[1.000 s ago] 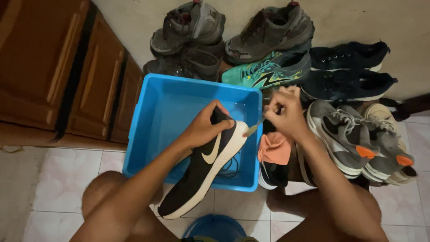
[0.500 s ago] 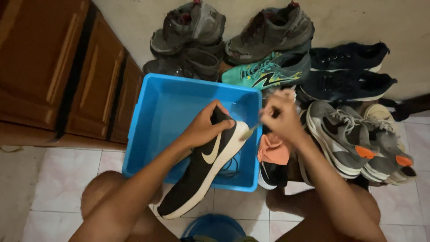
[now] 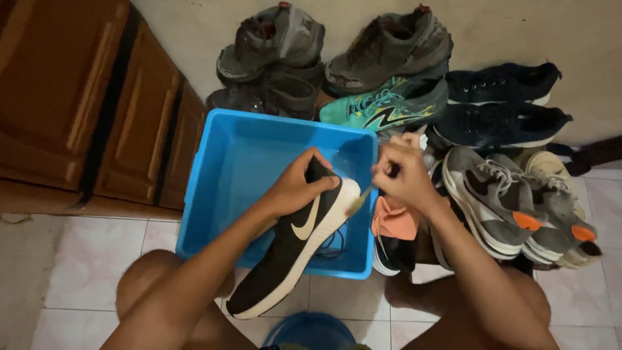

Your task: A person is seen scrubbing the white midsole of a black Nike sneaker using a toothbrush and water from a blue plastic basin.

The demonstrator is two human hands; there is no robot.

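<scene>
Gripping a black fabric sneaker (image 3: 291, 249), left hand (image 3: 293, 188) steadies it.

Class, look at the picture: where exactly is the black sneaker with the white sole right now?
The black sneaker is at centre frame, gripped by the left hand over the blue plastic tub's near edge, its toe beside the small brush in the right hand.

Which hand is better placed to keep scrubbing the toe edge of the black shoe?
The right hand, probably. It grips the small brush, whose tip is at the white toe edge of the black shoe. The left hand is wrapped over the shoe's front, steadying it above the blue tub.
</scene>
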